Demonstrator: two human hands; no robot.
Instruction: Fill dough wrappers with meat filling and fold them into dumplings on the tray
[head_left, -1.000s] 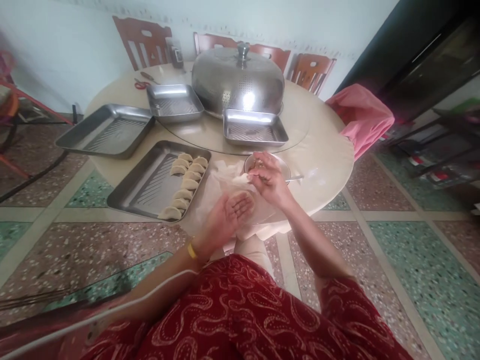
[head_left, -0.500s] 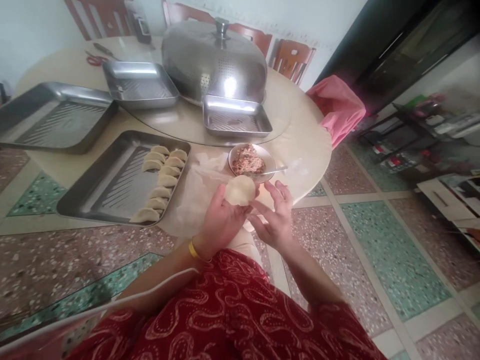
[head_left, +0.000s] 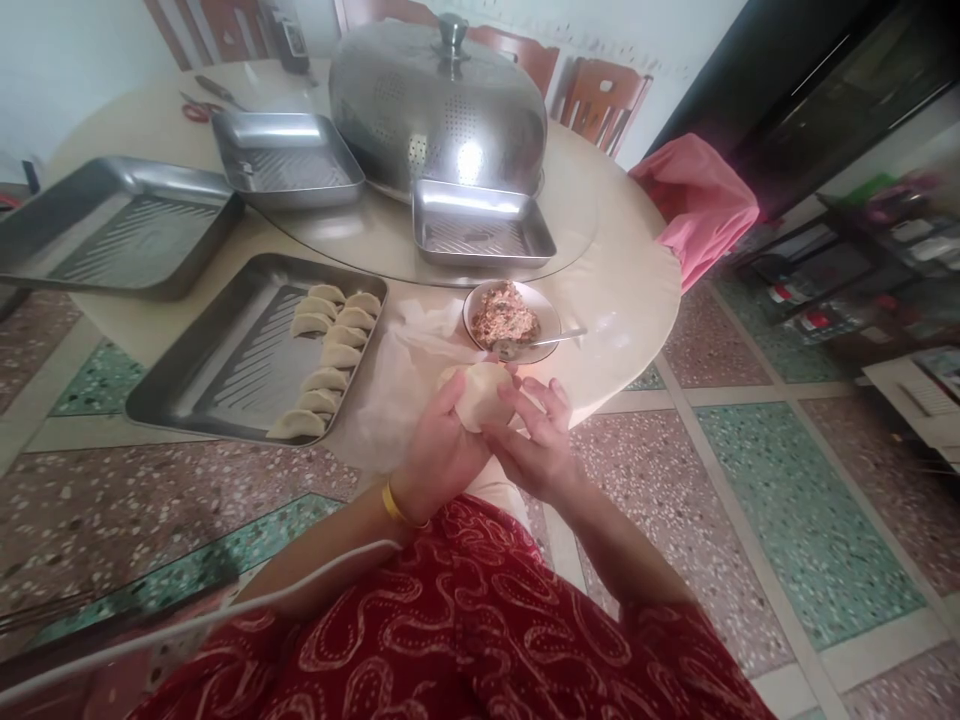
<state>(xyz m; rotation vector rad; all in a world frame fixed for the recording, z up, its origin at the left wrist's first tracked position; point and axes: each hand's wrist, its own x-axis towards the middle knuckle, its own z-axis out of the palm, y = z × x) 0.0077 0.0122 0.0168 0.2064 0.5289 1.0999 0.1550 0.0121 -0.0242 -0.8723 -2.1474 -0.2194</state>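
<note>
A round pale dumpling wrapper (head_left: 480, 392) sits between both hands just off the table's near edge. My left hand (head_left: 439, 450) cups it from below and the left. My right hand (head_left: 534, 440) pinches its right side with fingers and thumb. Just beyond the hands stands a small bowl of minced filling (head_left: 510, 318) with a metal spoon (head_left: 559, 338) resting in it. To the left, a steel tray (head_left: 225, 370) holds several folded dumplings (head_left: 330, 355) in two rows.
A crumpled plastic sheet (head_left: 394, 385) lies by the tray. Empty steel trays (head_left: 120, 225), (head_left: 281, 165), (head_left: 480, 225) and a large perforated steel dome cover (head_left: 439, 100) occupy the round table. Red scissors (head_left: 196, 110) lie far left. A pink cloth (head_left: 701, 200) drapes a chair at the right.
My right hand left the filling bowl and came back to the wrapper. The left hand raised the wrapper, and both hands now close around it.
</note>
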